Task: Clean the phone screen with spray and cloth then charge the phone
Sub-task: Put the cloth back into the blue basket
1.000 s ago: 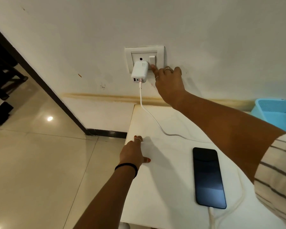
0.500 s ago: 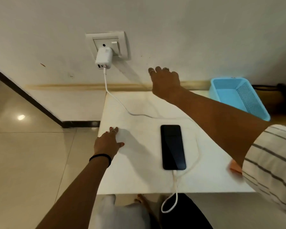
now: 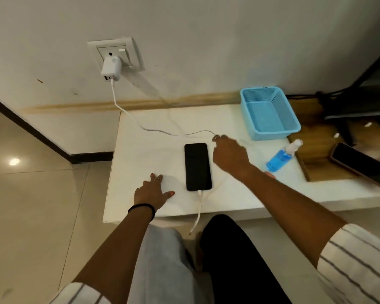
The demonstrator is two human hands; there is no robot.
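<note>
A black phone (image 3: 198,166) lies face up on the white table (image 3: 140,150), its screen dark. A white cable (image 3: 154,130) runs from its lower end in a loop over the table to a white charger (image 3: 111,69) plugged into the wall socket (image 3: 119,51). My left hand (image 3: 153,193) rests flat on the table, left of the phone, fingers spread. My right hand (image 3: 229,154) hovers just right of the phone, fingers loose and empty. A blue spray bottle (image 3: 282,156) lies on its side to the right. An orange bit, perhaps the cloth, peeks from behind my right forearm (image 3: 270,174).
A light blue plastic basket (image 3: 270,130) stands at the back right of the table. A second dark phone (image 3: 362,165) lies on a wooden board (image 3: 316,150) at the far right. Black cables and a stand fill the right corner. Tiled floor lies to the left.
My right hand came away from the socket switch and drew back down to beside the phone. The view tilted down and right; the left hand stayed put.
</note>
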